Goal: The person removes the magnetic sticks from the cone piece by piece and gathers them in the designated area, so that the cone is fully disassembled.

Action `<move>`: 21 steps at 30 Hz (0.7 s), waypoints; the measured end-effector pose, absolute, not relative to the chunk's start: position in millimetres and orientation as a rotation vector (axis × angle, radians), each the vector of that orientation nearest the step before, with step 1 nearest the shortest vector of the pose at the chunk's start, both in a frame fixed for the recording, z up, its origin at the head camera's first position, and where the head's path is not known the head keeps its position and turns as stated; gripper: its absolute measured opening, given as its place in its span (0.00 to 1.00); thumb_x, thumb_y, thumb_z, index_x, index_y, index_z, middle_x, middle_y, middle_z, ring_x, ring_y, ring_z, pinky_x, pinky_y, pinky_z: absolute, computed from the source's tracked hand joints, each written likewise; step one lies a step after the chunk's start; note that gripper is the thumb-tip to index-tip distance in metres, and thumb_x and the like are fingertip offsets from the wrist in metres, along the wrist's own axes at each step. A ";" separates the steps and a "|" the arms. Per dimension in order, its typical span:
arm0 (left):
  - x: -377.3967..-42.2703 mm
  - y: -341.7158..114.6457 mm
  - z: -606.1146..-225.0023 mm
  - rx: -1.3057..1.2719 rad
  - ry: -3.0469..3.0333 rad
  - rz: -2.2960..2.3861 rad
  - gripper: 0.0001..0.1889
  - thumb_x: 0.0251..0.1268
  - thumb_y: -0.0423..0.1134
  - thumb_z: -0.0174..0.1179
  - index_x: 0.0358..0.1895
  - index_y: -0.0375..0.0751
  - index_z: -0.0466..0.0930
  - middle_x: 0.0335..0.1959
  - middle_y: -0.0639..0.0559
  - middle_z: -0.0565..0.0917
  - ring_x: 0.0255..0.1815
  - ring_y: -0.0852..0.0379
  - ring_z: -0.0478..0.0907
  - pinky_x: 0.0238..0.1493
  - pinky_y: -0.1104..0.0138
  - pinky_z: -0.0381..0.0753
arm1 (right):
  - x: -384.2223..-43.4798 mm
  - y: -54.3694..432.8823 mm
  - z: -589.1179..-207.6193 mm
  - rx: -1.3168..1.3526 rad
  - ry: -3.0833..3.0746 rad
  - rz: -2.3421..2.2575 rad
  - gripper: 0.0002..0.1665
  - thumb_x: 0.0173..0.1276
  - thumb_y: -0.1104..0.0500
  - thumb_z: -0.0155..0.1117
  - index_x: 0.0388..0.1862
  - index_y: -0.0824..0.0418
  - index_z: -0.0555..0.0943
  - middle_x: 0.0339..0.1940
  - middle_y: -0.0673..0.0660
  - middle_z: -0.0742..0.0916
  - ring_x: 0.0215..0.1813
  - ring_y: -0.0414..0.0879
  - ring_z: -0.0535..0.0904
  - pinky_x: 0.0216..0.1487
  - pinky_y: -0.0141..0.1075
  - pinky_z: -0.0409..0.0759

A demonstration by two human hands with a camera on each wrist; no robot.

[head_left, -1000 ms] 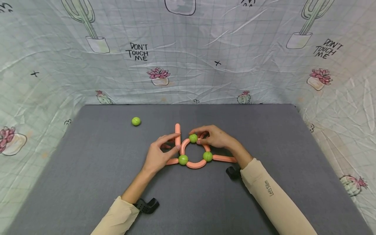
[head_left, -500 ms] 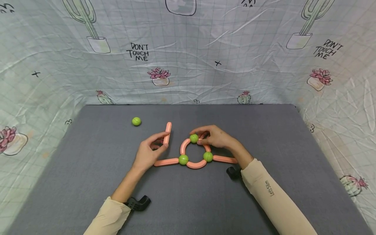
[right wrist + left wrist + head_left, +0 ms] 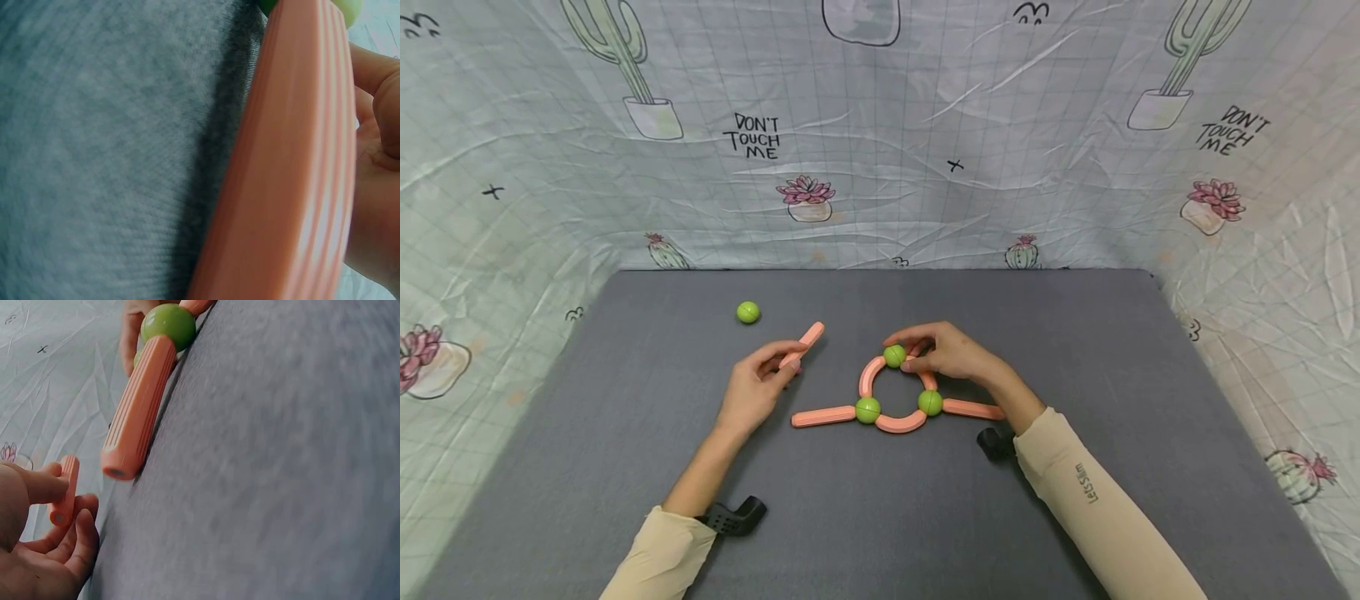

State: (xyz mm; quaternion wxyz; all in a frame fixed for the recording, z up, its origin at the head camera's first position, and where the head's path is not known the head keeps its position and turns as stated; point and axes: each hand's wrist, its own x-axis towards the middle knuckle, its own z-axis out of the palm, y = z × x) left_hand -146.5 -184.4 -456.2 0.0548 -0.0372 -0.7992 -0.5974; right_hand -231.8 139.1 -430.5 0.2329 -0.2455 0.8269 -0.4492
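Note:
In the head view my left hand point(image 3: 751, 392) pinches a straight ridged orange rod point(image 3: 810, 337) between thumb and fingers, tilted up to the right and apart from the joined pieces. The left wrist view shows the rod's end point(image 3: 60, 515) with a small grey dot. My right hand point(image 3: 953, 350) pinches the top green ball point(image 3: 894, 356) of a ring of curved orange rods point(image 3: 901, 424). Two more green balls, one lower left point(image 3: 867, 410) and one lower right point(image 3: 930, 403), join the curves. Right fingers partly hide the right curve.
A straight orange rod point(image 3: 823, 417) juts left from the lower left ball, and another rod point(image 3: 972, 408) juts right under my right wrist. One loose green ball point(image 3: 747, 312) lies at the back left of the grey table point(image 3: 880, 517). A printed cloth point(image 3: 880, 167) hangs behind.
My left hand has carried the straight rod leftward, away from the ring's left side, and the rod has turned from upright in view to slanting. The right hand stays on the top ball.

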 end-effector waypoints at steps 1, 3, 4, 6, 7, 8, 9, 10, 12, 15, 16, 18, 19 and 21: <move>-146.5 -186.4 -456.2 -0.110 -2.434 -1.799 0.14 0.74 0.30 0.63 0.58 0.40 0.86 0.53 0.34 0.86 0.41 0.60 0.86 0.36 0.75 0.80 | -231.7 139.3 -430.8 -0.675 2.271 -1.236 0.25 0.69 0.62 0.73 0.65 0.52 0.85 0.46 0.59 0.89 0.44 0.50 0.83 0.43 0.37 0.77; -146.4 -189.9 -455.7 -0.101 -2.440 -1.787 0.13 0.74 0.29 0.63 0.58 0.40 0.86 0.53 0.34 0.86 0.41 0.58 0.86 0.36 0.74 0.80 | -231.8 139.6 -431.3 -0.674 2.270 -1.240 0.25 0.69 0.62 0.74 0.65 0.52 0.85 0.46 0.59 0.89 0.44 0.50 0.83 0.43 0.37 0.76; -146.3 -191.5 -455.3 -0.097 -2.445 -1.776 0.13 0.74 0.30 0.63 0.57 0.40 0.86 0.52 0.34 0.86 0.41 0.58 0.86 0.36 0.74 0.80 | -231.9 139.8 -431.6 -0.676 2.269 -1.241 0.25 0.69 0.62 0.74 0.65 0.52 0.85 0.46 0.59 0.89 0.43 0.50 0.82 0.42 0.37 0.76; -145.7 -194.0 -453.9 -0.085 -2.457 -1.764 0.13 0.74 0.30 0.63 0.57 0.41 0.87 0.52 0.35 0.87 0.41 0.57 0.86 0.36 0.74 0.80 | -232.2 140.2 -432.2 -0.676 2.269 -1.243 0.25 0.69 0.62 0.74 0.64 0.52 0.85 0.46 0.59 0.89 0.43 0.50 0.82 0.42 0.37 0.76; -145.5 -195.1 -453.3 -0.081 -2.465 -1.754 0.13 0.74 0.30 0.63 0.57 0.41 0.87 0.52 0.35 0.87 0.41 0.56 0.86 0.36 0.74 0.79 | -232.3 140.3 -432.4 -0.677 2.269 -1.244 0.25 0.69 0.62 0.74 0.64 0.52 0.85 0.46 0.59 0.89 0.43 0.49 0.82 0.42 0.37 0.76; -145.4 -196.1 -452.8 -0.079 -2.473 -1.745 0.13 0.74 0.31 0.63 0.57 0.41 0.87 0.52 0.35 0.87 0.41 0.56 0.86 0.36 0.74 0.79 | -232.5 140.5 -432.6 -0.676 2.269 -1.246 0.25 0.69 0.62 0.74 0.64 0.52 0.86 0.45 0.59 0.89 0.43 0.49 0.83 0.42 0.37 0.76; -145.3 -196.8 -452.4 -0.080 -2.479 -1.738 0.13 0.75 0.31 0.63 0.57 0.42 0.87 0.52 0.35 0.87 0.41 0.56 0.86 0.36 0.74 0.79 | -232.7 140.6 -432.9 -0.676 2.269 -1.246 0.25 0.69 0.62 0.74 0.64 0.52 0.86 0.45 0.59 0.89 0.43 0.49 0.83 0.43 0.37 0.76; -145.3 -197.4 -452.3 -0.081 -2.488 -1.729 0.13 0.75 0.32 0.63 0.57 0.42 0.87 0.52 0.35 0.87 0.41 0.56 0.86 0.36 0.74 0.79 | -232.8 140.7 -433.1 -0.676 2.269 -1.246 0.25 0.68 0.62 0.74 0.64 0.52 0.86 0.46 0.59 0.89 0.43 0.49 0.83 0.43 0.37 0.76; -145.6 -198.3 -452.2 -0.089 -2.497 -1.716 0.13 0.75 0.32 0.63 0.57 0.42 0.87 0.52 0.35 0.87 0.41 0.56 0.86 0.36 0.74 0.79 | -233.0 141.0 -433.3 -0.674 2.270 -1.245 0.25 0.69 0.62 0.74 0.64 0.52 0.86 0.46 0.59 0.89 0.44 0.49 0.83 0.43 0.37 0.77; -146.4 -199.8 -452.1 -0.090 -2.509 -1.691 0.13 0.75 0.32 0.63 0.58 0.42 0.87 0.52 0.35 0.87 0.42 0.59 0.86 0.37 0.75 0.79 | -233.5 141.2 -433.8 -0.668 2.272 -1.242 0.25 0.69 0.62 0.74 0.65 0.52 0.85 0.46 0.59 0.89 0.44 0.49 0.83 0.43 0.37 0.76; -146.6 -200.7 -451.9 -0.082 -2.516 -1.680 0.12 0.75 0.33 0.63 0.57 0.43 0.87 0.52 0.35 0.87 0.42 0.59 0.86 0.37 0.75 0.79 | -233.5 141.3 -434.0 -0.665 2.273 -1.241 0.25 0.69 0.62 0.74 0.65 0.51 0.85 0.46 0.58 0.89 0.44 0.49 0.83 0.43 0.37 0.76; -146.9 -202.9 -451.8 -0.062 -2.522 -1.661 0.12 0.76 0.34 0.63 0.57 0.43 0.87 0.51 0.36 0.88 0.43 0.60 0.86 0.37 0.75 0.78 | -233.5 141.4 -434.4 -0.661 2.275 -1.239 0.25 0.69 0.61 0.74 0.65 0.51 0.85 0.46 0.58 0.89 0.44 0.49 0.83 0.43 0.37 0.77; -146.8 -204.3 -451.8 -0.050 -2.525 -1.651 0.12 0.76 0.35 0.63 0.57 0.43 0.87 0.51 0.36 0.88 0.43 0.61 0.86 0.36 0.75 0.78 | -233.4 141.2 -434.8 -0.659 2.277 -1.237 0.25 0.69 0.61 0.74 0.65 0.51 0.85 0.46 0.57 0.89 0.44 0.48 0.83 0.42 0.36 0.77; -146.7 -207.6 -452.2 -0.029 -2.529 -1.636 0.12 0.76 0.35 0.63 0.57 0.42 0.86 0.51 0.36 0.87 0.42 0.63 0.86 0.36 0.75 0.78 | -233.3 140.8 -435.5 -0.661 2.277 -1.238 0.25 0.69 0.61 0.74 0.65 0.51 0.85 0.46 0.57 0.89 0.44 0.48 0.83 0.42 0.36 0.77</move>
